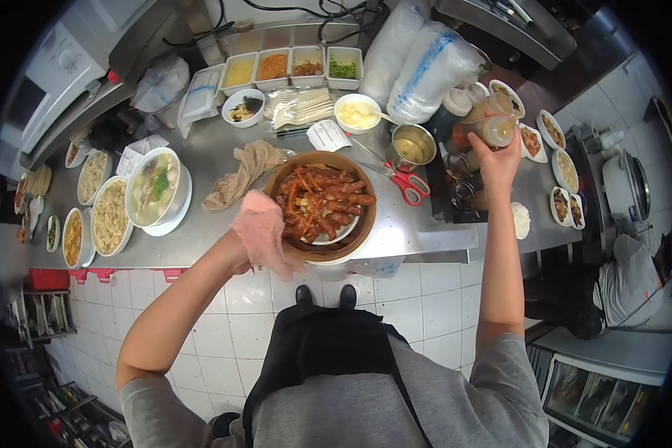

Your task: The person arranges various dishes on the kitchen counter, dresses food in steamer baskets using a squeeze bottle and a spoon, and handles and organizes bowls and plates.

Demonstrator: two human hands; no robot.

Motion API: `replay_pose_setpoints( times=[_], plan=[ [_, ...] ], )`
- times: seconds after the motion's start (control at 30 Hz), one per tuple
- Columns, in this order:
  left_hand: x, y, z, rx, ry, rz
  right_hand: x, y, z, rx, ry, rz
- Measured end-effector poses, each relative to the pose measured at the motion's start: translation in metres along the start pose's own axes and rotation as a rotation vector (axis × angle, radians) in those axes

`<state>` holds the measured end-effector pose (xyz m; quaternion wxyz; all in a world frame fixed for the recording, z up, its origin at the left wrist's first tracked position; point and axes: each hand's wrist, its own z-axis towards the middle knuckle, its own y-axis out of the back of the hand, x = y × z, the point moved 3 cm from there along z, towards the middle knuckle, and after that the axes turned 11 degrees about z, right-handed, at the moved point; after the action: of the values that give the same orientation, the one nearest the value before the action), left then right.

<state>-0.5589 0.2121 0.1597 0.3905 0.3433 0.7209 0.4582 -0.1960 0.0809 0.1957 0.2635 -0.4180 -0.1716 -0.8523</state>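
A bamboo steamer (365, 233) stands at the counter's front edge, holding a plate of glossy brown chicken feet (317, 201) with orange shreds on top. My left hand (240, 254) grips a pink cloth (261, 224) against the steamer's left side; the cloth hides most of the fingers. Out to the right, my right hand (498, 160) is wrapped round a squeeze bottle (494, 132) with brownish contents, raised among other bottles. Below it, a dark rack (455, 205) holds more bottles. Between the hands lie red-handled scissors (409, 187) and a small metal pot (412, 147).
To the left stand a large soup bowl (157, 187), a bowl of fried rice (110, 216) and a beige cloth (243, 175). White tubs of toppings (343, 67) line the back beside wrapped plastic bags (433, 71). Another person (627, 287) is at the far right.
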Motion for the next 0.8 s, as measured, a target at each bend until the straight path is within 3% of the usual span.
replay_pose_setpoints(
  times=[0.03,0.17,0.2,0.3,0.4,0.43,0.5,0.53,0.57,0.67,0.77,0.8],
  plan=[
    [-0.001,-0.002,0.001,0.069,0.106,-0.081,-0.021,0.002,0.003,-0.005,0.035,-0.049],
    [-0.008,0.000,0.016,0.077,-0.006,0.072,-0.065,0.002,0.011,0.009,-0.075,-0.380],
    [-0.013,-0.001,0.019,0.049,-0.040,0.225,-0.087,0.005,0.013,0.027,-0.097,-0.337],
    [-0.020,0.004,0.018,0.081,-0.037,0.206,-0.111,0.008,0.016,0.130,-0.150,-0.548],
    [-0.023,0.005,0.016,0.086,-0.020,0.180,-0.121,0.018,0.021,0.238,-0.108,-0.687],
    [-0.026,0.008,0.016,0.072,-0.033,0.217,-0.108,0.018,0.017,0.269,0.005,-0.755],
    [-0.025,0.004,0.014,0.059,-0.061,0.211,-0.075,0.017,0.007,0.345,0.034,-0.712],
    [-0.017,-0.011,0.014,0.077,-0.042,-0.053,-0.056,0.014,0.000,0.323,0.155,-0.729],
    [-0.001,-0.039,0.008,0.079,0.009,-0.331,-0.003,-0.008,-0.021,0.258,-0.028,-0.456],
    [0.017,-0.049,-0.013,0.030,0.232,-0.981,0.017,-0.029,-0.064,0.322,-0.080,-0.092],
    [0.054,-0.074,-0.038,-0.219,0.637,-1.932,0.024,-0.051,-0.102,0.338,-0.099,0.069],
    [0.057,-0.061,-0.054,-0.345,0.659,-2.111,0.022,-0.054,-0.111,0.323,-0.112,0.096]
  ],
)
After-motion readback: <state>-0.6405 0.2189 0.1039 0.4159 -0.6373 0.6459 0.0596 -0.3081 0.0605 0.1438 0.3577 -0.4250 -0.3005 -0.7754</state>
